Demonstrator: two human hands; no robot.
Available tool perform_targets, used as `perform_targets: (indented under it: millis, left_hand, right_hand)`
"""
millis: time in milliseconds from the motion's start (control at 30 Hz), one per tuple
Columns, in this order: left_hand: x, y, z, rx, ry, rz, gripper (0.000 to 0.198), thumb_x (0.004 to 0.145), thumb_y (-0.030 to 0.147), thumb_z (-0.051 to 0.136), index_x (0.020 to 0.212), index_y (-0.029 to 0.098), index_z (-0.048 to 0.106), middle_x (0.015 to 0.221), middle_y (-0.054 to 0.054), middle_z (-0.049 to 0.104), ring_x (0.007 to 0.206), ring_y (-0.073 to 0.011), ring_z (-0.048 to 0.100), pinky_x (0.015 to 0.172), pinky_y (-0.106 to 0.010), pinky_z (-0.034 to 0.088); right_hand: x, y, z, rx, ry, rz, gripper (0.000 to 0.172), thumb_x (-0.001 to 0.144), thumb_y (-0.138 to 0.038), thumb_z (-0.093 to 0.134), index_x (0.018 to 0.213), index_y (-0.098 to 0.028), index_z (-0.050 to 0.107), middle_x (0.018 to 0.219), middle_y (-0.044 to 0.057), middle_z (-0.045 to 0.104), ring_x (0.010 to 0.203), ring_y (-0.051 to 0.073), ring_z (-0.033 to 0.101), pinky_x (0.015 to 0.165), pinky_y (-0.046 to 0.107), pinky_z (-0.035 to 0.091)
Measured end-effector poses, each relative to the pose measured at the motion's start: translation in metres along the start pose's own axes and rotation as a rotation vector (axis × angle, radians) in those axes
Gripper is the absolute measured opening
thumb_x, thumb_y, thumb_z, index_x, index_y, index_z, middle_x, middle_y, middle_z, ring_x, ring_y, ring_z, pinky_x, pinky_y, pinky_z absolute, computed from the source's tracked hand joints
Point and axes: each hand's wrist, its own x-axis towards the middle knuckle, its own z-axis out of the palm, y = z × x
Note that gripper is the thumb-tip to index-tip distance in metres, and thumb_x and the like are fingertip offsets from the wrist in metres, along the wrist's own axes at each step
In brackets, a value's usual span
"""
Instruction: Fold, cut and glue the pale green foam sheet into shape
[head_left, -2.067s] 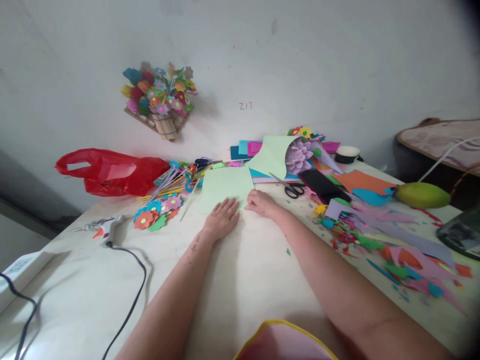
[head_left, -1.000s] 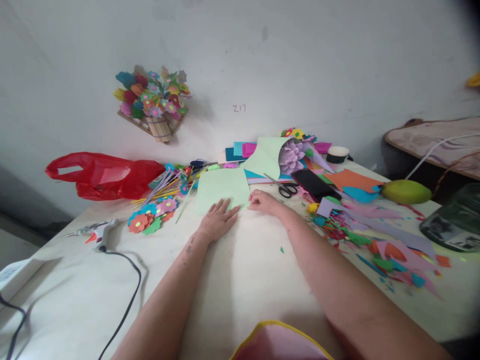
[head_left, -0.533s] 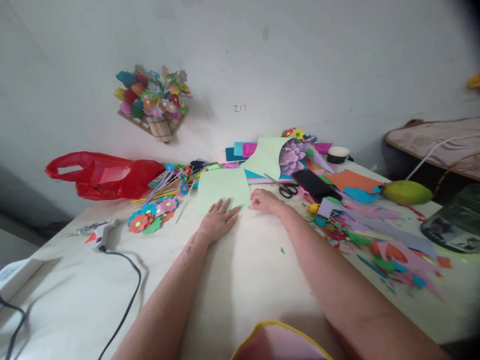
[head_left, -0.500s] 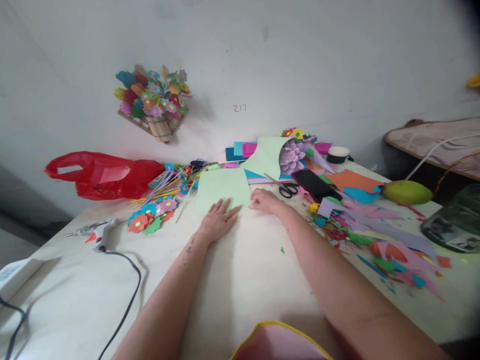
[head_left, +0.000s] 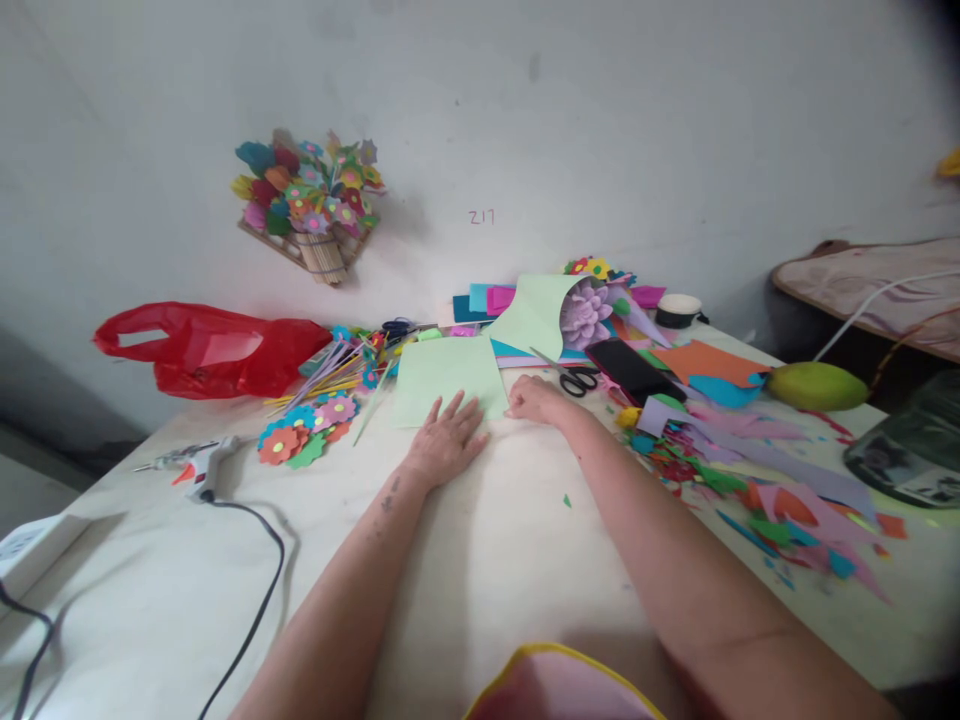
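A light green sheet [head_left: 448, 370] lies flat on the table in front of me. My left hand [head_left: 448, 440] rests palm down on its near edge, fingers spread. At the sheet's near right corner, my right hand [head_left: 534, 400] is closed with its fingers curled; what sits between its fingertips is hidden. Black-handled scissors [head_left: 577, 380] lie just beyond the right hand. A rolled light green sheet [head_left: 529, 310] around a purple flower [head_left: 585, 312] lies behind them. Left of the flat sheet is a thin green strip [head_left: 371, 405] beside several cut-out flowers [head_left: 307, 430].
A glue gun [head_left: 210, 468] with its cord lies at left, near a power strip [head_left: 34, 550]. A red plastic bag [head_left: 225, 350] stands at back left. On the right are a phone [head_left: 630, 370], colourful scraps [head_left: 787, 505], a yellow-green fruit [head_left: 817, 385] and a large jar [head_left: 911, 450].
My left hand has slid slightly right along the sheet's near edge. My right hand stays closed by the corner. The view has shifted a little.
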Motion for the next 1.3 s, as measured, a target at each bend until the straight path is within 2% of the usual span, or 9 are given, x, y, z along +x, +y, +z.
perform_targets:
  millis: [133,367,600,767,800,867,967,1033,1300]
  left_hand:
    - [0.002,0.007,0.002,-0.049,-0.063,-0.005,0.062,0.084,0.05,0.014,0.131,0.013,0.029,0.138,-0.009,0.027,0.127,-0.018,0.02,0.103,-0.035,0.018]
    - [0.005,0.024,-0.003,-0.06,-0.08,-0.084,0.058,0.081,0.057,0.016,0.129,0.028,0.031,0.139,-0.006,0.024,0.127,-0.0259,0.017,0.101,-0.043,0.018]
    - [0.008,0.028,-0.006,-0.102,-0.125,-0.138,0.056,0.081,0.056,0.015,0.128,0.03,0.032,0.14,-0.006,0.021,0.128,-0.0275,0.014,0.1,-0.046,0.016]
    - [0.008,0.03,-0.005,-0.101,-0.109,-0.142,0.057,0.081,0.056,0.014,0.128,0.029,0.032,0.14,-0.007,0.022,0.128,-0.0282,0.014,0.1,-0.047,0.016]
    - [0.008,0.03,-0.004,-0.099,-0.106,-0.141,0.058,0.081,0.056,0.014,0.128,0.029,0.033,0.14,-0.007,0.022,0.128,-0.0282,0.014,0.1,-0.047,0.016]
    - [0.009,0.03,-0.004,-0.096,-0.098,-0.14,0.058,0.081,0.057,0.014,0.128,0.028,0.033,0.139,-0.008,0.023,0.128,-0.028,0.015,0.1,-0.047,0.016]
    - [0.009,0.029,-0.003,-0.099,-0.096,-0.138,0.059,0.081,0.057,0.014,0.128,0.028,0.032,0.139,-0.008,0.023,0.128,-0.0277,0.015,0.1,-0.047,0.016]
    - [0.008,0.028,-0.003,-0.109,-0.106,-0.134,0.059,0.081,0.057,0.014,0.129,0.028,0.032,0.139,-0.007,0.023,0.128,-0.0273,0.015,0.101,-0.046,0.015]
    - [0.004,0.02,-0.013,-0.133,-0.178,-0.143,0.057,0.082,0.053,0.016,0.129,0.023,0.032,0.14,-0.006,0.022,0.128,-0.0221,0.015,0.101,-0.043,0.017]
  right_hand:
    - [0.002,0.002,0.003,0.02,0.025,-0.003,0.021,0.063,-0.038,0.06,0.069,-0.019,0.064,0.084,0.005,0.063,0.08,0.017,0.056,0.064,0.022,0.037]
    - [0.001,0.004,0.004,0.115,0.046,-0.04,0.011,0.063,-0.029,0.061,0.062,-0.019,0.064,0.082,0.005,0.064,0.073,0.016,0.057,0.062,0.022,0.039]
    - [0.006,0.017,0.013,0.231,0.07,-0.065,0.012,0.063,-0.02,0.059,0.074,-0.018,0.063,0.093,0.006,0.06,0.082,0.016,0.055,0.071,0.022,0.04]
    - [0.008,0.002,0.014,0.38,0.292,-0.05,0.022,0.065,-0.007,0.045,0.079,-0.016,0.06,0.087,0.004,0.061,0.081,0.013,0.054,0.073,0.022,0.039]
    - [0.008,-0.003,0.015,0.449,0.301,-0.052,0.023,0.065,-0.007,0.044,0.079,-0.016,0.06,0.084,0.004,0.062,0.078,0.013,0.054,0.071,0.022,0.04]
    - [0.007,-0.015,0.017,0.586,0.256,-0.059,0.023,0.066,-0.008,0.043,0.081,-0.016,0.058,0.081,0.003,0.062,0.073,0.012,0.055,0.065,0.02,0.041]
    - [0.006,-0.024,0.023,0.689,0.136,0.065,0.021,0.067,-0.009,0.041,0.081,-0.015,0.056,0.073,0.003,0.062,0.062,0.011,0.055,0.056,0.02,0.041]
    - [0.006,-0.025,0.027,0.721,0.101,0.113,0.022,0.067,-0.009,0.041,0.082,-0.015,0.055,0.069,0.004,0.061,0.057,0.01,0.055,0.053,0.019,0.041]
    - [0.01,-0.022,0.032,0.528,0.148,0.077,0.018,0.068,-0.008,0.043,0.078,-0.016,0.057,0.071,0.003,0.062,0.06,0.01,0.055,0.055,0.019,0.039]
